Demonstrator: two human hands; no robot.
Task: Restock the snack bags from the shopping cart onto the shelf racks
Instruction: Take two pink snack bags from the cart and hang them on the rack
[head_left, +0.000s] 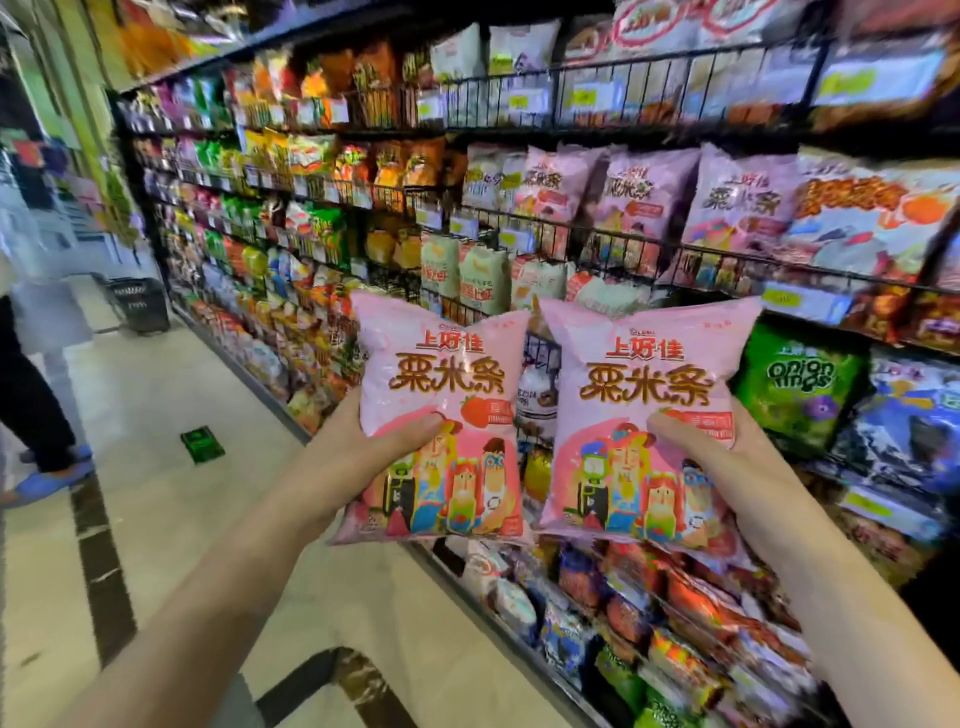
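Open tiled floor (156, 395) is seen at left, bounded by the shelf racks (597, 234) running along the right. Both forearms are stretched forward and upward. The left hand (363, 441) is closed on one pink strawberry snack bag (441, 415), thumb pressed on its front; the right hand (727, 457) is clamped likewise on a second pink snack bag (639, 415), both held upright before the racks.

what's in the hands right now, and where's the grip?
Left hand holds one pink snack bag at its left edge; right hand holds another pink bag at its right edge, thumbs on front.
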